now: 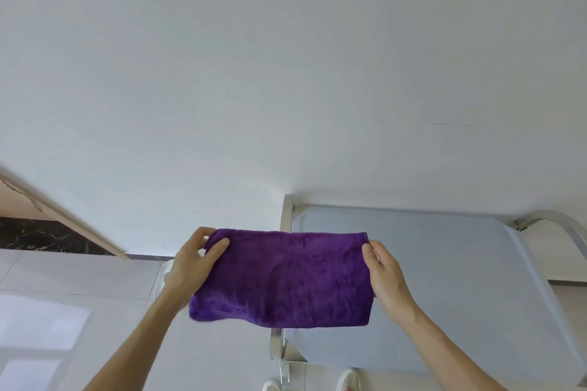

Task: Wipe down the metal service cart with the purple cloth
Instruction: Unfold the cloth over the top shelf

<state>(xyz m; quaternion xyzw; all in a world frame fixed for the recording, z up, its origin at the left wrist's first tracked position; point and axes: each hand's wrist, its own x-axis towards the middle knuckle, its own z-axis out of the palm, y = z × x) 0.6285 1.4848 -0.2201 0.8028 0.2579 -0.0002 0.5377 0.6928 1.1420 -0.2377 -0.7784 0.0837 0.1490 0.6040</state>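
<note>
**Purple cloth stretched between 2 hands above the cart**

Bare forearms reach up from the bottom edge and meet at the purple cloth (282, 279), which hangs in the air, spread wide and flat toward the camera. At the cloth's upper left corner, the left hand (193, 263) pinches the fabric, thumb on the near side and fingers curled over the top edge behind it. At the right edge, the right hand (386, 276) grips the fabric, thumb tip pressing near the upper right corner and the palm running down the side. Both hands are closed on the fabric, so the cloth is pulled fairly taut along its top edge, while the lower edge sags a little and bulges at the lower left.

Behind and below the cloth stands the metal service cart (444, 279). Its pale top shelf lies bare, and the cloth covers part of the shelf's left side from this view without resting on it. A polished upright frame (286, 216) runs along the cart's left end, and a curved metal handle (552, 225) arches at the right. A white wall (286, 57) fills the upper part of the view. Light floor tiles (79, 279) spread at lower left, beside a dark marbled strip (41, 236).
</note>
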